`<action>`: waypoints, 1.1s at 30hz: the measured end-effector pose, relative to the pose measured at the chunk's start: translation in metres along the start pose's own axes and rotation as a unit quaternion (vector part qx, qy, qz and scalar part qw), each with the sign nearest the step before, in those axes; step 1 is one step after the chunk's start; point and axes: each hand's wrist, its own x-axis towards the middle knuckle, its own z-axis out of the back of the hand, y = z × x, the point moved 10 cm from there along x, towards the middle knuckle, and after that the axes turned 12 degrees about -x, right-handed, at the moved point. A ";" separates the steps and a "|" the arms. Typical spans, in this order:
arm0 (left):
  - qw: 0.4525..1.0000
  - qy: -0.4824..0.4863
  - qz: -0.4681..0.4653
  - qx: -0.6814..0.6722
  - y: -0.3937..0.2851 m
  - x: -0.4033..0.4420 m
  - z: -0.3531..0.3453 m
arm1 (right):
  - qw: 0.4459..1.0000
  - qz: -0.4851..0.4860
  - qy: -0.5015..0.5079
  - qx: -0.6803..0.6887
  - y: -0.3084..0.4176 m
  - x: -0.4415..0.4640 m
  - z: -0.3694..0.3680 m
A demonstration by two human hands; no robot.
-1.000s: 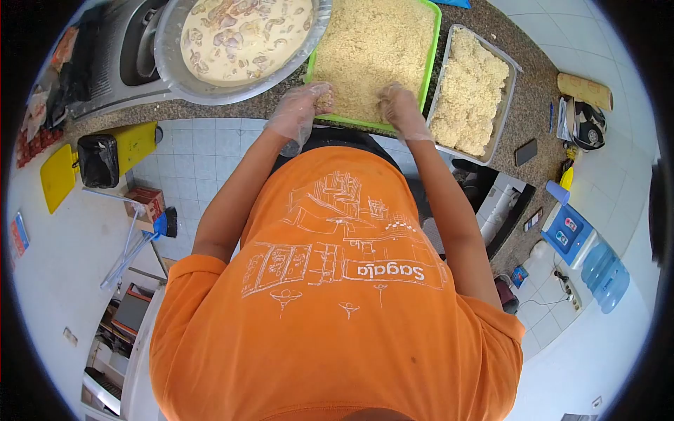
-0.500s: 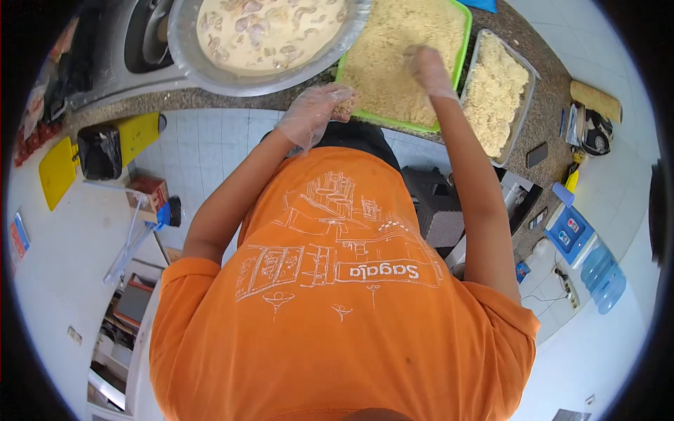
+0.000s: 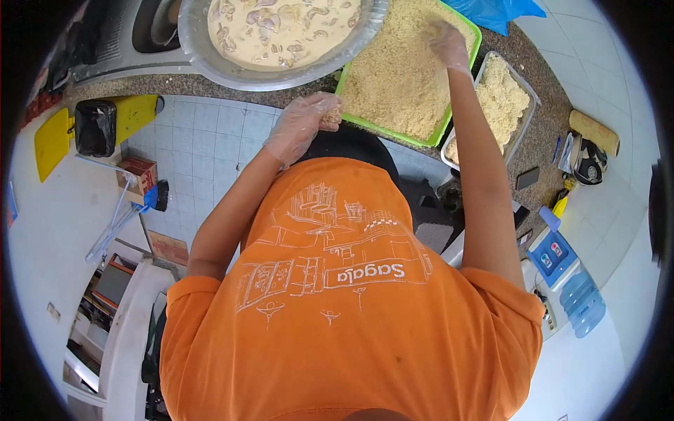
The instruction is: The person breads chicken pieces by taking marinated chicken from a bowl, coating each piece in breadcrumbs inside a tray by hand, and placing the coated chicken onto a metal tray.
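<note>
My left hand [image 3: 303, 125], in a clear plastic glove, is closed around a small crumb-coated piece [image 3: 331, 118] just off the near-left corner of a green tray [image 3: 393, 133]. Most of the piece is hidden by the fingers. The tray holds a wide bed of pale breadcrumbs [image 3: 393, 77]. Toward its far right side, my gloved right hand [image 3: 449, 48] reaches down to the crumbs; its fingertips are blurred, so their grip cannot be made out. Left of the tray, a large metal bowl [image 3: 281, 81] contains creamy batter with pieces of raw meat [image 3: 267, 24].
Right of the tray stands a clear container [image 3: 521, 140] heaped with crumb-covered pieces [image 3: 502, 98]. A blue plastic bag [image 3: 491, 12] lies behind it. A phone [image 3: 527, 178] rests on the granite counter. The sink [image 3: 154, 28] is at the far left.
My right hand has moved slightly farther out and to the right over the crumbs. My left hand, still closed on the piece, has drawn a little left, away from the tray's edge.
</note>
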 end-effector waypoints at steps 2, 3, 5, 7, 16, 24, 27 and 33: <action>0.999 -0.036 0.018 -0.037 0.010 -0.002 0.000 | 0.988 0.146 -0.012 -0.050 0.012 0.010 -0.015; 0.997 -0.054 0.025 -0.055 0.014 -0.002 0.000 | 0.972 0.220 -0.020 -0.075 0.019 0.010 -0.020; 0.995 -0.070 0.017 -0.073 0.019 -0.006 -0.006 | 0.985 0.113 0.119 -0.047 0.011 0.024 -0.021; 0.992 -0.092 0.010 -0.089 0.022 -0.014 -0.012 | 0.982 0.079 0.169 0.018 0.000 0.035 -0.035; 0.977 -0.166 -0.012 -0.133 0.046 -0.028 -0.034 | 0.974 0.208 0.076 -0.056 0.070 0.030 -0.026; 0.989 -0.106 -0.106 -0.009 0.053 0.031 -0.081 | 0.909 0.159 0.309 0.229 0.045 -0.001 -0.004; 0.957 -0.033 -0.093 -0.273 0.078 0.104 -0.101 | 0.867 0.190 0.380 0.261 0.105 -0.063 0.051; 0.878 -0.091 -0.039 -0.469 0.052 0.116 -0.141 | 0.939 0.210 0.239 0.132 0.131 -0.114 0.102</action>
